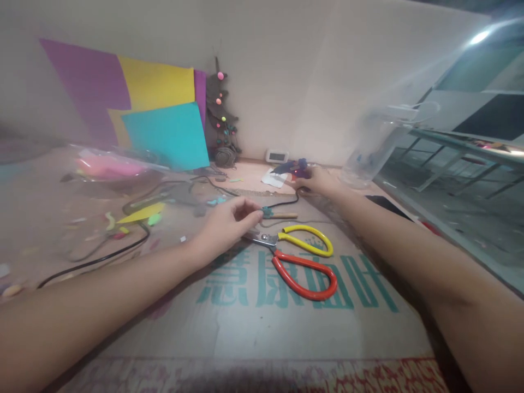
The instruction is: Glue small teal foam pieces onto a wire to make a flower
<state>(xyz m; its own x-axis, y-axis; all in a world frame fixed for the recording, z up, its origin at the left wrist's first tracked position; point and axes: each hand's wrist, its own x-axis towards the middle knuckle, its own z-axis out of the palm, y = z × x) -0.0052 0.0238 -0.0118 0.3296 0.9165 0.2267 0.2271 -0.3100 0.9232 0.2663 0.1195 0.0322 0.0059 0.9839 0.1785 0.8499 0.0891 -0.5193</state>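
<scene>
My left hand point(235, 218) is over the middle of the table, with thumb and forefinger pinched on a small teal piece point(267, 212). Beside that piece is a thin wooden stick point(286, 216); I cannot tell whether the two are joined. Just below my left fingers lie scissors point(268, 239) with one yellow and one red handle, their blade tips hidden under the hand. Farther back, my right hand point(313, 180) is closed around the handle of a dark blue glue gun point(291, 167) with a small red light. White paper point(273, 178) lies under its nozzle.
A black cord point(102, 256) crosses the left side near colourful scraps point(153, 218) and a plastic bag with pink material point(110, 164). Coloured sheets point(167, 136), a decorated small tree point(223, 120) and a white digital clock point(277, 156) stand at the back. A clear container point(364, 153) stands right.
</scene>
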